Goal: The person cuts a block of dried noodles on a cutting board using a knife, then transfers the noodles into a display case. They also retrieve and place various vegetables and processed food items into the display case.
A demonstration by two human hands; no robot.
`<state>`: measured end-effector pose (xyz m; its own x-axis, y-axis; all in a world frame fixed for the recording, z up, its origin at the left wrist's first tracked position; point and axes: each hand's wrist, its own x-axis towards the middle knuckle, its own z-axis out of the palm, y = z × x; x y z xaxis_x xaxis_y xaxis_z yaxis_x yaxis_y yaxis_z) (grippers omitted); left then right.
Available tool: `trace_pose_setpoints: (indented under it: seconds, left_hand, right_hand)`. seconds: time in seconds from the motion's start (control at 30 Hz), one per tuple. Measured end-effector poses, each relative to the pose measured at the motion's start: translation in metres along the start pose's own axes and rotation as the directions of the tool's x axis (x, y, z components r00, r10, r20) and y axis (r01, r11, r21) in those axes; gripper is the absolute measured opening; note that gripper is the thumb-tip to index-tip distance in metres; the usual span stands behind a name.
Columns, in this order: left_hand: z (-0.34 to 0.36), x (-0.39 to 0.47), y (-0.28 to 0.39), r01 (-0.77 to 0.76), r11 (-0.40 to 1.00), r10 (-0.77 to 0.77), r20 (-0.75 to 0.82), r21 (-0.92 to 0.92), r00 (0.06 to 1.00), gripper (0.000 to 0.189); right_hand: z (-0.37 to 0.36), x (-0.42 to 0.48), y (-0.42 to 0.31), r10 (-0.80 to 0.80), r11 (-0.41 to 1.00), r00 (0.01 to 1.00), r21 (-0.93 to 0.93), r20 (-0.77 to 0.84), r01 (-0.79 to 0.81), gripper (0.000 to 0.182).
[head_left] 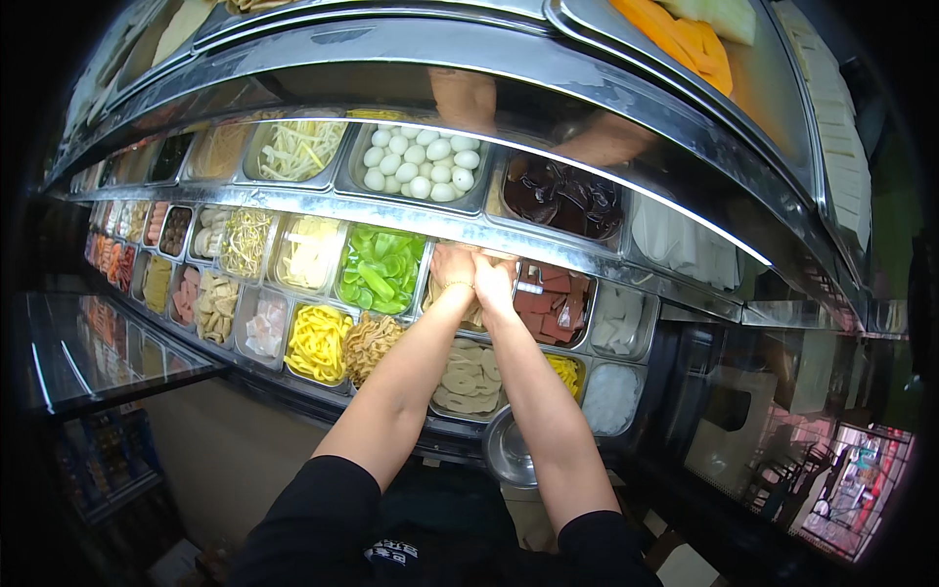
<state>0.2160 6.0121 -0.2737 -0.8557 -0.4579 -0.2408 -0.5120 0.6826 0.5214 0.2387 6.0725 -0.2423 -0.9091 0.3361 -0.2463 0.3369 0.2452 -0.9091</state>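
Both my hands reach into one metal pan, between the pan of green sliced vegetable [381, 268] and the pan of dark-red blocks [552, 304]. My left hand [452, 265], with a thin bracelet at the wrist, and my right hand [493, 277] touch each other over pale beige food [475, 317]. The fingers are partly hidden, so I cannot tell whether they grip any of it. Below my wrists is a pan of pale sliced rounds [467, 378]. A round metal bowl [511, 449] lies partly behind my right forearm.
Peeled small eggs [419, 165], dark glossy pieces [561, 192] and white strips [302, 150] fill pans in the row behind. Above them runs a metal shelf edge [440, 51] with a clear guard. Yellow strips [320, 343] stand front left. A dark glass panel [110, 359] juts out at left.
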Motion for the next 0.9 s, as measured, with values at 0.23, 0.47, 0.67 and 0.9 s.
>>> trace_pose_setpoints:
  seconds: [0.23, 0.47, 0.67, 0.9]
  left_hand:
    - [-0.024, -0.004, 0.025, 0.213, 0.97, -0.182, 0.223, -0.12, 0.958, 0.069]
    - [-0.002, 0.014, -0.007, 0.082, 0.962, -0.042, 0.155, -0.261, 0.987, 0.075]
    - [-0.025, 0.01, 0.011, 0.097, 0.97, -0.057, 0.18, -0.223, 0.982, 0.066]
    - [-0.042, -0.002, 0.021, 0.144, 0.985, -0.113, 0.27, -0.097, 0.956, 0.062]
  right_hand:
    - [-0.014, 0.029, 0.018, 0.093, 0.961, 0.936, 0.216, 0.34, -0.174, 0.045]
    - [-0.021, 0.002, -0.045, 0.194, 0.894, 0.858, 0.275, 0.475, -0.355, 0.039]
    - [-0.032, 0.005, -0.037, 0.183, 0.89, 0.856, 0.289, 0.483, -0.354, 0.039]
    - [-0.034, 0.001, -0.045, 0.218, 0.897, 0.868, 0.259, 0.447, -0.359, 0.037]
